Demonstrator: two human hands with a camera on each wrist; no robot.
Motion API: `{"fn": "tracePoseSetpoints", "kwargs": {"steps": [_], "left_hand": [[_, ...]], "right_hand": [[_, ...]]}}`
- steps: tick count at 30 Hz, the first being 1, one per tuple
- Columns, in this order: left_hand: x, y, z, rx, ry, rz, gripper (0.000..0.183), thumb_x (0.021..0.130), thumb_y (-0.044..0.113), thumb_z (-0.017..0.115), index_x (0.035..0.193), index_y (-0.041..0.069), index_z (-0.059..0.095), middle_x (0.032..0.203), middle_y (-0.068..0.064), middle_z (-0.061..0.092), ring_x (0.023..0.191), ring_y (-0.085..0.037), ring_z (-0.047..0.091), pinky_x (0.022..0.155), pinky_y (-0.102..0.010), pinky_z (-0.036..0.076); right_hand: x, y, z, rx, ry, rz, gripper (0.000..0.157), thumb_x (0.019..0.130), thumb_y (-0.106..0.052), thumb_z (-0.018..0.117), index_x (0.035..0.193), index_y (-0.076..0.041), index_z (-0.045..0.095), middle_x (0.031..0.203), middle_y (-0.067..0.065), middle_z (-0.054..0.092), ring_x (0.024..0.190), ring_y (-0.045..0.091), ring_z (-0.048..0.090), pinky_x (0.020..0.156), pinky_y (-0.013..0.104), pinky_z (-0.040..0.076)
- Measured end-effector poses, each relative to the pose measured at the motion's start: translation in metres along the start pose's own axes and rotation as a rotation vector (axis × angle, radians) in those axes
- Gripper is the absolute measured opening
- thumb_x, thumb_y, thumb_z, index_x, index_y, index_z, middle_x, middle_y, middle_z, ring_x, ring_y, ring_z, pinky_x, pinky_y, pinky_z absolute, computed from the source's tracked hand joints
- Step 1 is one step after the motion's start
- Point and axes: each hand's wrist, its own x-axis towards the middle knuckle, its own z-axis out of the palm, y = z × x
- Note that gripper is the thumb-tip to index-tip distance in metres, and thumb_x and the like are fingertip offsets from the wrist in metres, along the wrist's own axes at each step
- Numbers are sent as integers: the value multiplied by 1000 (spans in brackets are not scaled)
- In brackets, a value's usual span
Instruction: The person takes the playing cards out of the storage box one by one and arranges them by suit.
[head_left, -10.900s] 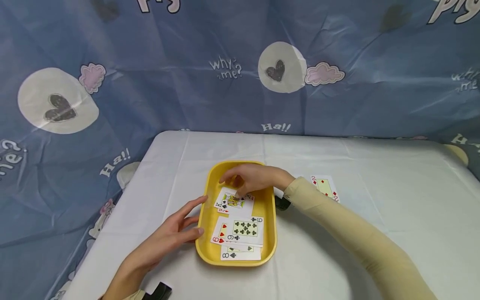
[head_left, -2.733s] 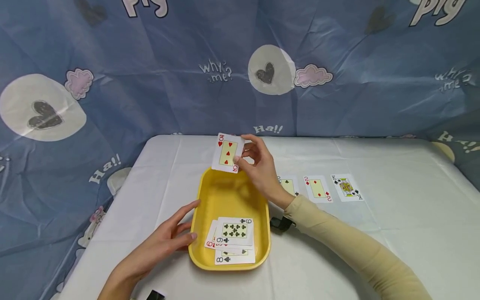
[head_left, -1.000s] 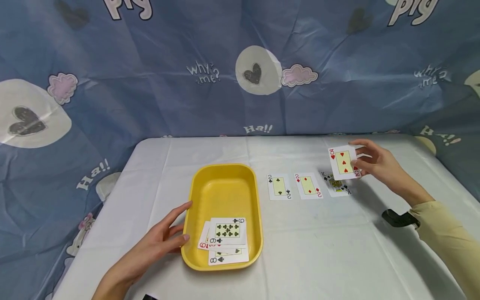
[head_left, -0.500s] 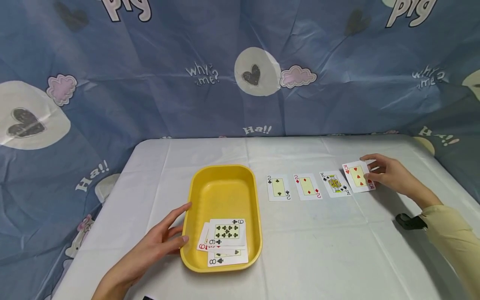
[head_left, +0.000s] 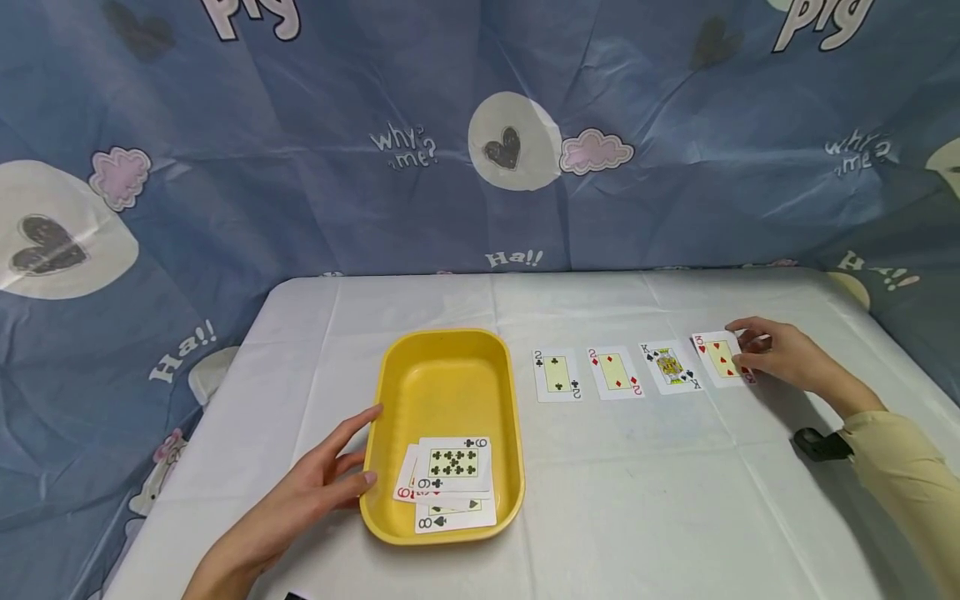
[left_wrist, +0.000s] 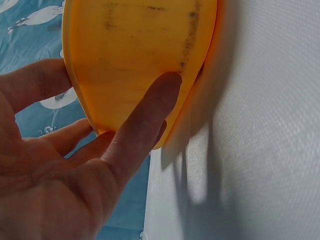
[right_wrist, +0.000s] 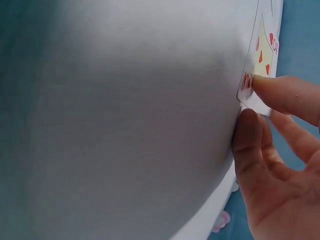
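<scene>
A creased, faintly shiny blue sheet (head_left: 360,217) hangs behind and to the left, printed with pale rounds (head_left: 538,133) bearing dark hearts, puffy pink clouds (head_left: 597,153) and white "Ha!!" lettering (head_left: 493,260). Before it stretches a tabletop (head_left: 637,492) under smooth white covering, fold lines crossing it, its far left corner rounded. Light brightens the upper left of the sheet; the right side is dimmer.

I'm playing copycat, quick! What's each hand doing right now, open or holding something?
Left hand: open, touching the side of the yellow tray.
Right hand: closed, pinching the three of hearts near its edge.
</scene>
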Motion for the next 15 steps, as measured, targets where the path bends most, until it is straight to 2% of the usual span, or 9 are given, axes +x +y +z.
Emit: {"fn": "tracePoseSetpoints", "kwargs": {"steps": [3,7,10,13,15], "left_hand": [[-1,-1,-1,-4,-3,2,74,97,16,63,157,25,20,151,-25,36,122,-32,54,88,-42,54],[-2,-1,-1,-10,-5,0,74,97,16,63,157,25,20,151,-25,35,123,-32,54,88,-42,54],[-2,0,-1,-13,-3,-3,74,97,17,63,157,26,21,152,-24,35,124,-31,53,89,-42,54],[-2,0,-1,-16,-5,-1,73,97,18,63,157,26,21,152,-23,35,125,-32,53,89,-42,54],[-2,0,-1,-20,-10,1,73,97,17,63,157,26,21,152,-24,34,125,-32,53,89,-42,54]], "right_hand": [[0,-3,1,-16,9,-22,49,88,-5,72,132,6,53,107,23,61,92,33,60,67,29,47],[-2,-14,4,-13,78,-113,45,91,-1,66,134,0,55,111,19,60,92,22,58,67,26,47],[-2,-32,8,29,143,-158,42,93,-1,63,134,-5,57,114,15,58,89,13,52,66,20,46],[1,-56,15,102,173,-176,39,94,-3,65,132,-10,59,116,10,58,89,10,51,63,18,47],[3,-72,20,131,181,-220,37,94,-4,65,130,-13,61,116,7,59,91,10,52,66,18,47]]}}
